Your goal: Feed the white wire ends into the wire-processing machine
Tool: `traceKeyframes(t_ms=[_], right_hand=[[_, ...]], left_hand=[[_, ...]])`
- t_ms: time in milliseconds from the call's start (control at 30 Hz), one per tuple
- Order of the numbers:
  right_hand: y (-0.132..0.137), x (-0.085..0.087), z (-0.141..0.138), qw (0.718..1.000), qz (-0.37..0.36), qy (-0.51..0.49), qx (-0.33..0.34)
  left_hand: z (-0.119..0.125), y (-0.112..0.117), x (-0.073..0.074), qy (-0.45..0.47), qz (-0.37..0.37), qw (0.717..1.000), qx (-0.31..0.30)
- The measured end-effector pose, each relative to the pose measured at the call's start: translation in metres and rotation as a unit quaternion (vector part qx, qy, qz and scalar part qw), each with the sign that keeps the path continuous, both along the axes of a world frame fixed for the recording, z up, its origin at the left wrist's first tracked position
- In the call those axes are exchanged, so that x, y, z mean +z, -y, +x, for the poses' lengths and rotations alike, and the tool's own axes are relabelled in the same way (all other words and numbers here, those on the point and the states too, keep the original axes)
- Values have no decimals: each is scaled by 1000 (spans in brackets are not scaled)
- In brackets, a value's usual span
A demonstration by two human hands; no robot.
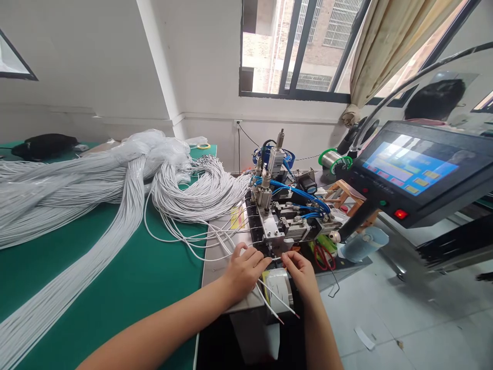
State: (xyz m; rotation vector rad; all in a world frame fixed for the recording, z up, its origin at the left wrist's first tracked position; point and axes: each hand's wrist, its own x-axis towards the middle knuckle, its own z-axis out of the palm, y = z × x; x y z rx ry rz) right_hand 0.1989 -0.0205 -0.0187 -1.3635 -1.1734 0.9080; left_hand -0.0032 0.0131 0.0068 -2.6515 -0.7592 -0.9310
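Note:
At the front of a bench-top machine (pixel 271 226) with metal cylinders and blue air hoses, my left hand (pixel 244 272) is closed on a white cable (pixel 276 259). The fingers of my right hand (pixel 300 270) pinch the tip of that cable, just below the machine's front head. Two more white cable ends (pixel 275 297) with reddish tips stick out beneath my left palm. They pass over a labelled roll-shaped part (pixel 278 285). Behind my left hand the cables run back to a looped bundle (pixel 196 195). What lies inside my left fist is hidden.
Long white cable bundles (pixel 127 205) cover much of the green table (pixel 154 288). A control screen (pixel 412 162) leans in at the right, near a solder wire spool (pixel 333 160). Red-handled scissors (pixel 323 257) and a plastic container (pixel 365 244) lie right of the machine. Another person (pixel 435 103) sits behind the screen.

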Motion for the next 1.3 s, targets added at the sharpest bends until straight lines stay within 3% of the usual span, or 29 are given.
traceKeyframes(t_ms=[1100,1300], right_hand=[[-1,-8,0,998,-38,-49,32],[-1,-5,-2,999,-30,-39,24]], left_hand=[[1,-8,-8,-23,-123,992,-11],[1,-5,-6,2,-84,996,16]])
